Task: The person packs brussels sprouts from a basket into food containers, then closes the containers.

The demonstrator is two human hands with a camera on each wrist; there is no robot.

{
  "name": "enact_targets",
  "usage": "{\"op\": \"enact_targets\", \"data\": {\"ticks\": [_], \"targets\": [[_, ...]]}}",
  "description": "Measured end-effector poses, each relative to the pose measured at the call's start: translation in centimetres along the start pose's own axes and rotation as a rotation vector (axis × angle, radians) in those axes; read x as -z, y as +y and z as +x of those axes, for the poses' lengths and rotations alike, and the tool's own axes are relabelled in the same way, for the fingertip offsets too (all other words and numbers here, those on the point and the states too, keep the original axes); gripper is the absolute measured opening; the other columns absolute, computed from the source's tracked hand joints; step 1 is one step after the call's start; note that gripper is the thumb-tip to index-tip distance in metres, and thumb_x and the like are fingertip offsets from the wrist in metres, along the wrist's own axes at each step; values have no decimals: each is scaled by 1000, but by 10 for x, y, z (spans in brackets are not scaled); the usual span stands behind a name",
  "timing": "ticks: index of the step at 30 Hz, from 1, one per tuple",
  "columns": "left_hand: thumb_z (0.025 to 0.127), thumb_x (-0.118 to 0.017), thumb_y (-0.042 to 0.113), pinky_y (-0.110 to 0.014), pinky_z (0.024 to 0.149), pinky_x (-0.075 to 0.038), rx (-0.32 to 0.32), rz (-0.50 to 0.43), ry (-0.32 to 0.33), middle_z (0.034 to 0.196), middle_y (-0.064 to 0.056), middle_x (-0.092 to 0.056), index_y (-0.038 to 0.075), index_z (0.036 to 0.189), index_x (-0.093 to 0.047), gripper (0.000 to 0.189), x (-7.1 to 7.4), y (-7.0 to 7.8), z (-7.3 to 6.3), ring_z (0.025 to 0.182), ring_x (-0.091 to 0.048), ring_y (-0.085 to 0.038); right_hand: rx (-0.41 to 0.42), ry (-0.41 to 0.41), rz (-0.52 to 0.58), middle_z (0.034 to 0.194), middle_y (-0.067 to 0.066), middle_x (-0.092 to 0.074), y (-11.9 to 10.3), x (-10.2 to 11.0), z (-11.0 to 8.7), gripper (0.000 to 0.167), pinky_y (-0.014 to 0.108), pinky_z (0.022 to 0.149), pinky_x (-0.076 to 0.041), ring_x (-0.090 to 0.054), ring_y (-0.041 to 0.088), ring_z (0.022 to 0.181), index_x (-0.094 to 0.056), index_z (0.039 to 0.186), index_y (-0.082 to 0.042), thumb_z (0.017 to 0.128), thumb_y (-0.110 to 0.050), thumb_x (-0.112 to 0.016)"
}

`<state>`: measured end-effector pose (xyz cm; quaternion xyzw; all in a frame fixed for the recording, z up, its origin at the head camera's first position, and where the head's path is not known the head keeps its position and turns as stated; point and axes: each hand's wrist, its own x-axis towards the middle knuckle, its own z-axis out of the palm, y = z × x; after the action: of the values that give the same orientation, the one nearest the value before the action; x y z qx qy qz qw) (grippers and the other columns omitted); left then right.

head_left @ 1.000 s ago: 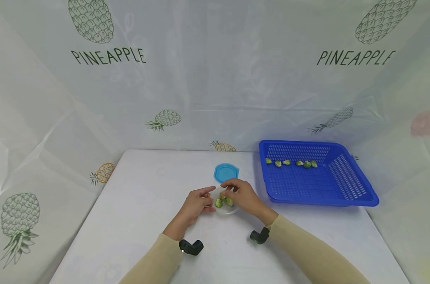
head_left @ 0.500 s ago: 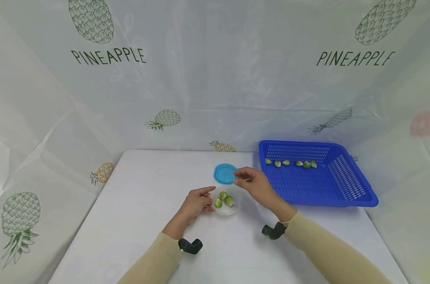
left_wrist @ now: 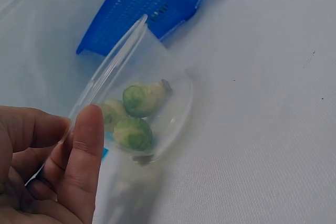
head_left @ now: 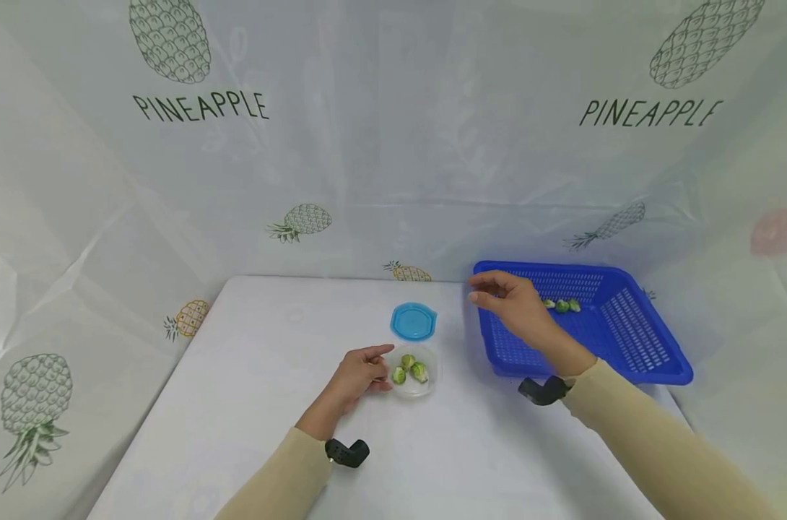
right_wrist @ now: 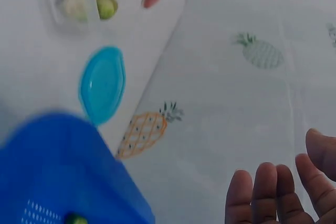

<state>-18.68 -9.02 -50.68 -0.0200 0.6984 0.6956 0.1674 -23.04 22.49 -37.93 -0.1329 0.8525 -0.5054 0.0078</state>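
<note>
My left hand (head_left: pixel 359 372) pinches the rim of a small clear plastic tub (left_wrist: pixel 176 129) between thumb and fingers. Three Brussels sprouts (head_left: pixel 419 372) lie on the tub's floor. Over the left end of a blue basket (head_left: pixel 591 348), my right hand (head_left: pixel 515 303) hovers with nothing between its loosely bent fingers. In the basket, several more Brussels sprouts (head_left: pixel 562 306) are lined up along the back; those further left are hidden behind this hand. A light blue lid (head_left: pixel 414 322) lies flat on the table just behind the tub.
The table has a white cover (head_left: pixel 250 404). Behind it hangs a white sheet (head_left: pixel 393 144) printed with pineapples. The basket's high slotted walls stand at the table's back right, its right end close to the table edge.
My right hand has drawn back from the tub, leaving a Brussels sprout there, and has moved right over the basket. My left hand stays at the tub's rim.
</note>
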Motion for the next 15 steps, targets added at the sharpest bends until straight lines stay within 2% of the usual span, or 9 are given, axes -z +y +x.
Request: {"op": "enact_targets", "data": {"ticks": [6,10,15], "targets": [[95,-61,-5,-30,74,-66,0,-2,-5,93,-3,-54,3,147,-61,52,1,-2,2,76,-60,-15,-59,-16,-1,141,17,-64,6,27,13,46,49,103,-57,-66,31,121,-63,143,-9,104,-32,-69],[95,-61,-5,-30,73,-66,-2,-3,-9,93,-3,-54,3,147,-61,53,2,-3,3,76,-59,-15,-88,-43,10,147,20,-60,17,40,21,51,52,107,-55,-62,39,129,-58,148,-6,105,-31,-67],[95,-61,-5,-29,72,-66,0,-7,-9,93,-2,-54,3,147,-60,53,1,-2,2,76,-59,-15,-114,-74,-9,155,21,-53,36,53,33,52,56,108,-54,-59,43,132,-55,151,-9,106,-32,-66]]}}
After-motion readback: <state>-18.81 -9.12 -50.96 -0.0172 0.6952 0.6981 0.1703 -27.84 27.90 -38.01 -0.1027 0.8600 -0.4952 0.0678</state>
